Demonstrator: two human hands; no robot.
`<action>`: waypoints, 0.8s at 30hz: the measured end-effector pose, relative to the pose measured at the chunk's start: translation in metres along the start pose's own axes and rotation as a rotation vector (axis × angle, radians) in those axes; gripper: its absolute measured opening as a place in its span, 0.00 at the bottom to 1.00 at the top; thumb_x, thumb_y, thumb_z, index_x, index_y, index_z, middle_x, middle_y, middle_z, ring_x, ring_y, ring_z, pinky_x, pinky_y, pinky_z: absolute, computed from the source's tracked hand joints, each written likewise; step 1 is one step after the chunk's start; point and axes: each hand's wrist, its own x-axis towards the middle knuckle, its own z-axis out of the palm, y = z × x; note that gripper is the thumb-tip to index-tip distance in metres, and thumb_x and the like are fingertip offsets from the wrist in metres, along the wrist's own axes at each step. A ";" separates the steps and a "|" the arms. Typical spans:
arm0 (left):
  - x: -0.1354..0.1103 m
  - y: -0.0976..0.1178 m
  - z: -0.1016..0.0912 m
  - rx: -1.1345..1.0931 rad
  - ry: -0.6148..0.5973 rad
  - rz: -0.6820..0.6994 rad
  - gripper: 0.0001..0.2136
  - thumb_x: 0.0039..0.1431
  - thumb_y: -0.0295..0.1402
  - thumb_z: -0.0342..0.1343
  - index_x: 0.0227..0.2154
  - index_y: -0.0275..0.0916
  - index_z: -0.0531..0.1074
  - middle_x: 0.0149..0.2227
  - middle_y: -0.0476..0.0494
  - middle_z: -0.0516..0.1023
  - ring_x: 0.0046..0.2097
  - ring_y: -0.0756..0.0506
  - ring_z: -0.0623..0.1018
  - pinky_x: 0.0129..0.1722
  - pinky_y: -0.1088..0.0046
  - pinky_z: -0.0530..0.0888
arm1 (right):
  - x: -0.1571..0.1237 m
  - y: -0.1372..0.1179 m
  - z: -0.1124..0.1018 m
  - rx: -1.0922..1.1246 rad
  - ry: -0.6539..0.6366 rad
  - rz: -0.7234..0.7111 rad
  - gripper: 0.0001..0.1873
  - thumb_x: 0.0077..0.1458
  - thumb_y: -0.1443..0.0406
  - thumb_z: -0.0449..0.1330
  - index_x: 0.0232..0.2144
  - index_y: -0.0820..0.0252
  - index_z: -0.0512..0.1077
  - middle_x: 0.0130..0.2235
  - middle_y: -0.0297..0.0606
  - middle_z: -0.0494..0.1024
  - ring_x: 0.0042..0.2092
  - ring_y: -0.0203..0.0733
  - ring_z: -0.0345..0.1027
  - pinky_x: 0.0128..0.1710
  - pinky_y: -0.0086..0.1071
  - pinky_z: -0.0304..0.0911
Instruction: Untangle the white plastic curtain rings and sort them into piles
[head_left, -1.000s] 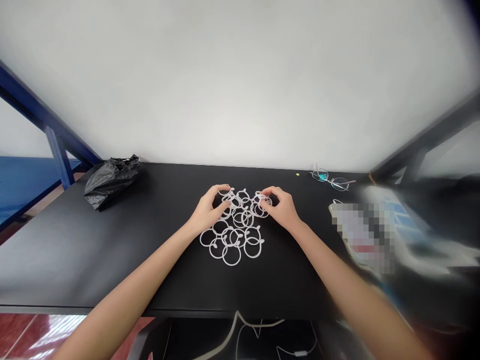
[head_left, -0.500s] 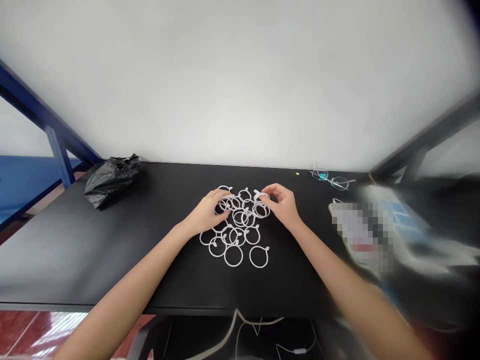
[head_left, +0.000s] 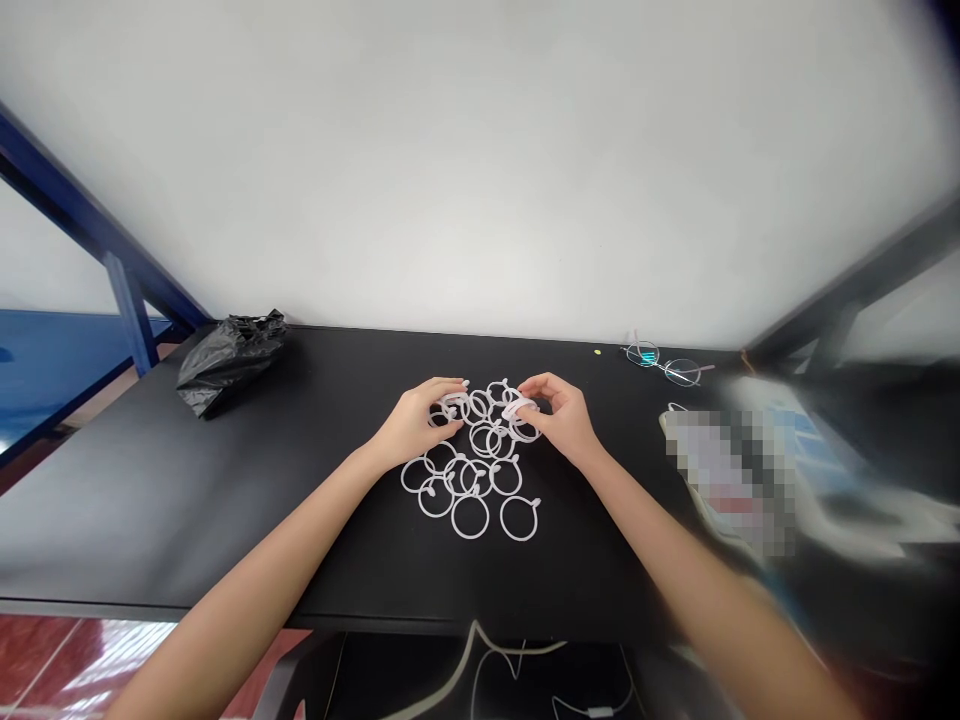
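Several white plastic curtain rings, each with a small eyelet tab, lie loosely overlapping on the black tabletop. At the far left of the pile, my left hand curls its fingers and thumb around some rings; the exact number is hidden. On the opposite side, my right hand pinches a small bunch of rings between thumb and fingers, tilted just over other rings. One ring lies apart at the near right of the pile.
A crumpled black plastic bag sits at the back left. Eyeglasses lie near the wall at right, with a blurred-out phone-like object closer in. White cables hang below the table's front edge.
The rings in my right hand have tilted and shifted slightly left and down. My left hand stays around its rings almost unmoved. The whole view has shifted a little.
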 end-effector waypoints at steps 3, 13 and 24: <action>0.000 0.000 0.001 -0.003 -0.007 0.006 0.17 0.55 0.32 0.60 0.48 0.41 0.73 0.55 0.39 0.74 0.55 0.39 0.74 0.53 0.59 0.74 | 0.000 -0.001 0.000 0.034 0.014 0.047 0.10 0.45 0.61 0.66 0.31 0.59 0.73 0.30 0.36 0.79 0.34 0.41 0.73 0.37 0.36 0.69; -0.002 0.020 0.007 0.065 0.124 0.049 0.10 0.60 0.32 0.56 0.45 0.42 0.72 0.50 0.39 0.76 0.55 0.38 0.74 0.56 0.55 0.70 | -0.004 -0.008 0.003 0.141 -0.017 0.138 0.15 0.43 0.58 0.70 0.32 0.59 0.74 0.28 0.37 0.81 0.29 0.39 0.73 0.30 0.33 0.69; -0.010 0.040 0.020 -0.061 0.135 0.075 0.13 0.59 0.30 0.57 0.47 0.42 0.71 0.40 0.43 0.76 0.40 0.45 0.76 0.42 0.65 0.76 | -0.020 -0.017 0.016 -0.015 -0.101 -0.042 0.08 0.49 0.59 0.67 0.30 0.57 0.78 0.29 0.37 0.79 0.25 0.36 0.65 0.21 0.31 0.57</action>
